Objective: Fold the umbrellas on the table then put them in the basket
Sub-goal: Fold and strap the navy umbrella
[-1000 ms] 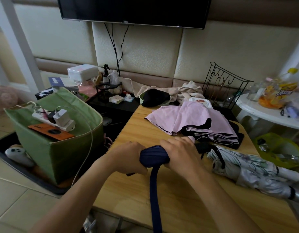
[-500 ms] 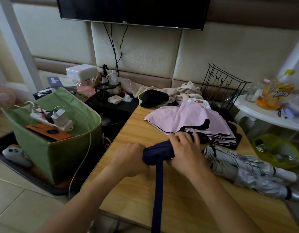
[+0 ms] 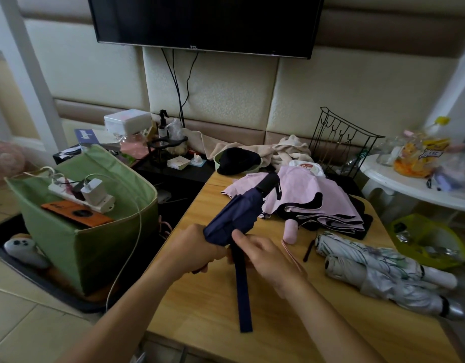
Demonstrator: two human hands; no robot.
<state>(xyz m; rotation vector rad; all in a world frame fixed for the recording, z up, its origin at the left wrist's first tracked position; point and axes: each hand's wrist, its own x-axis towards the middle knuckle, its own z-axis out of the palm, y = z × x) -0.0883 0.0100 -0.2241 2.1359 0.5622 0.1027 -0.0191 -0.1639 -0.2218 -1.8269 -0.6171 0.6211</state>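
Observation:
A folded navy umbrella tilts up and away over the wooden table, its black handle toward the wall. My left hand grips its near end. My right hand pinches the navy closing strap just below the bundle; the strap hangs down toward me. A loosely gathered pink umbrella lies behind, its pink handle pointing at me. Two pale floral umbrellas lie rolled at the right. The green fabric basket stands on the floor at the left.
The basket holds a power strip with a charger and an orange flat object. A black wire rack, towels and a black cap crowd the table's far edge. A white side table with bottles stands right.
The navy umbrella went from lying flat across the table under both hands to tilted up with its handle raised. My right hand left the bundle and took the strap.

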